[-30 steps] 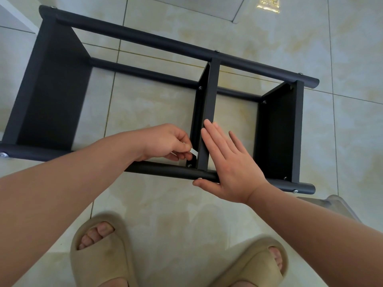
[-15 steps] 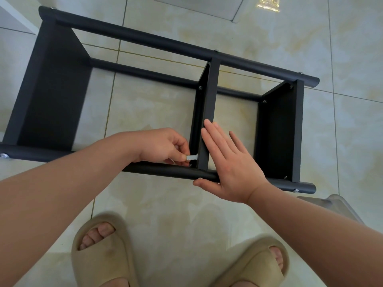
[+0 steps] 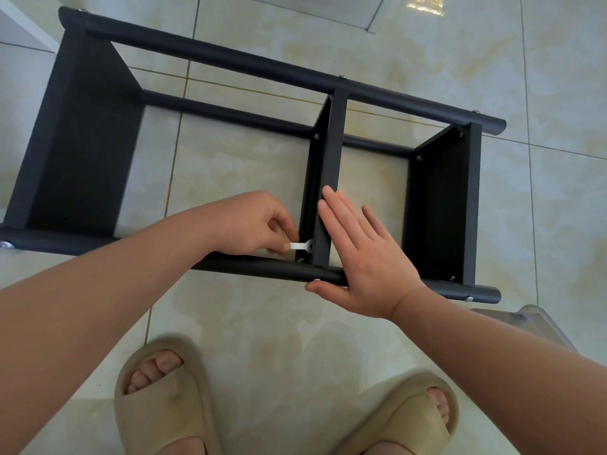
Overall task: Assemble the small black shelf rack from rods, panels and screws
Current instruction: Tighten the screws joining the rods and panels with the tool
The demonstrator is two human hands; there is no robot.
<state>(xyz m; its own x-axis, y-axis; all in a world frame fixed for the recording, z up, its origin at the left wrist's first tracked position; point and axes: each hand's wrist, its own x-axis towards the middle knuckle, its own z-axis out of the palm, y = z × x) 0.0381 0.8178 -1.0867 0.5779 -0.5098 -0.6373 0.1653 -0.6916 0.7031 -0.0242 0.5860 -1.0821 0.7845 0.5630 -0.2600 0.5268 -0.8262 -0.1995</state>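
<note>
The black shelf rack point(image 3: 262, 65) lies on its side on the tiled floor, with long rods joining three upright panels. My left hand point(image 3: 253, 224) pinches a small flat silver wrench point(image 3: 300, 246), whose head sits at the left face of the middle panel point(image 3: 328, 178), just above the near rod point(image 3: 262, 266). My right hand point(image 3: 358, 254) lies flat with straight fingers against the right side of that middle panel, its thumb along the near rod. Screw heads show at several rod and panel joints.
My two feet in beige slippers point(image 3: 164, 399) stand on the floor just in front of the rack. A clear plastic object point(image 3: 522, 320) sits at the right, near the rack's end. A white edge point(image 3: 23, 24) shows at the top left.
My left hand has swung the small wrench from a slanted to a level position by the middle panel's lower joint. The right hand has stayed flat on the panel.
</note>
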